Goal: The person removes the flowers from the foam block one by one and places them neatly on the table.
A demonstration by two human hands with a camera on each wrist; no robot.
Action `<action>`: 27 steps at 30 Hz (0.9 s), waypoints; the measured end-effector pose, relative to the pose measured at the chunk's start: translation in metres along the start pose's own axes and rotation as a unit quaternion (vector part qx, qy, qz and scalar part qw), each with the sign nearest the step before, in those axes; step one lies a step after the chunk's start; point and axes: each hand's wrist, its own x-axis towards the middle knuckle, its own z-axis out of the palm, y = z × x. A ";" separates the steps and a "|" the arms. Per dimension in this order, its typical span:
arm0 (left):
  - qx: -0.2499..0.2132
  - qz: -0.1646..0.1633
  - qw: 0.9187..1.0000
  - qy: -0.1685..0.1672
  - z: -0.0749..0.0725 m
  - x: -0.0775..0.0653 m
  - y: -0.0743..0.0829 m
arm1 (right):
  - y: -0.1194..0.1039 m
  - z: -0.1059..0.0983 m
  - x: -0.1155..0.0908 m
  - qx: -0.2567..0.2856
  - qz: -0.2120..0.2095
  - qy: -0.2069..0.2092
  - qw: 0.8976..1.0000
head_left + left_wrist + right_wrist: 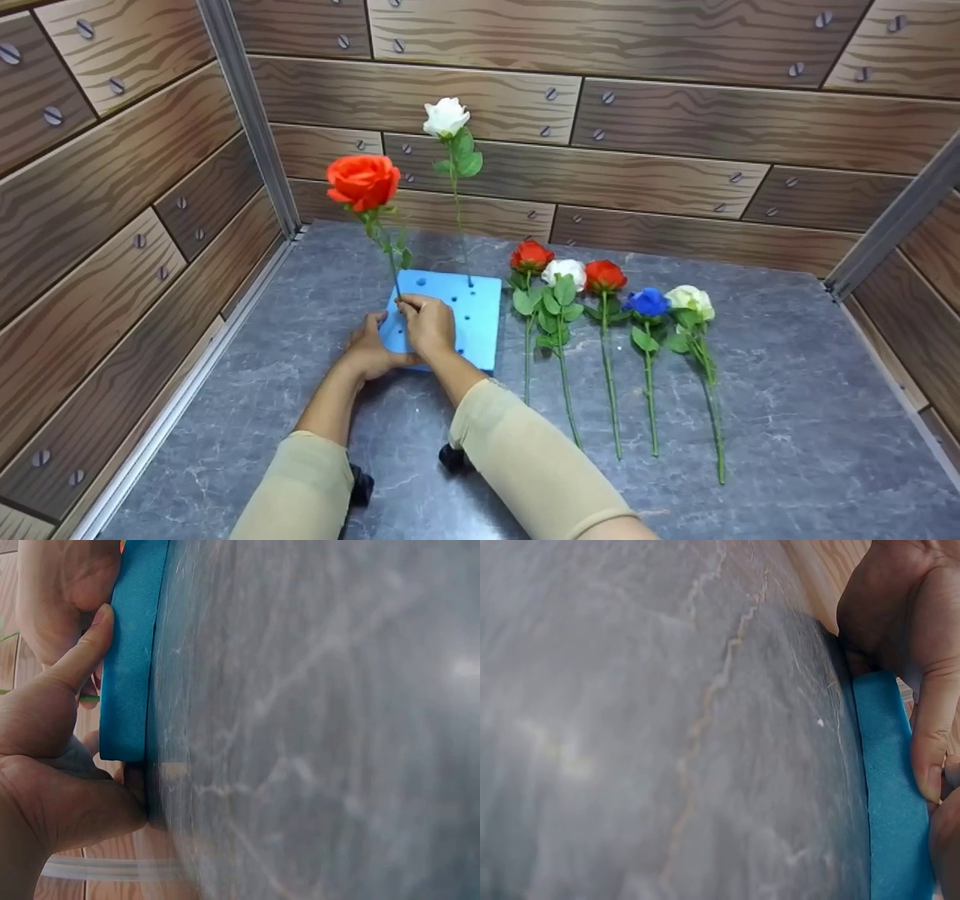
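Note:
A blue foam block (484, 322) with several holes lies flat on the table. My left hand (366, 352) grips its left side, the thumb along the near edge; the left wrist view shows that thumb on the upper edge of the block (131, 682). Over the block's left part, my right hand (431, 326) pinches the low end of the stem of a large red artificial rose (364, 182). The flower stands nearly upright, leaning left; the stem's tip is hidden by the fingers. A white rose (447, 118) stands upright in a hole at the block's back.
Right of the block several roses lie in a row, stems toward me: a red one (532, 256), a white one (565, 276), another red one (604, 277), a blue one (647, 302) and a cream one (691, 301). Wood-patterned walls (675, 120) enclose the grey marbled table (787, 420).

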 end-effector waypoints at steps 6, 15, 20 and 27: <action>0.003 0.004 1.000 -0.002 0.001 0.000 0.000 | 0.001 -0.001 -0.001 0.017 0.005 0.006 1.000; 0.006 0.000 1.000 -0.006 -0.001 -0.001 0.001 | 0.003 -0.005 0.000 0.071 -0.012 0.008 0.997; 0.006 -0.007 1.000 -0.009 -0.002 0.001 0.004 | 0.004 -0.010 0.002 0.097 -0.032 0.014 0.995; 0.010 -0.023 1.000 -0.016 -0.001 0.002 0.003 | 0.011 -0.009 -0.006 0.107 -0.121 0.018 0.987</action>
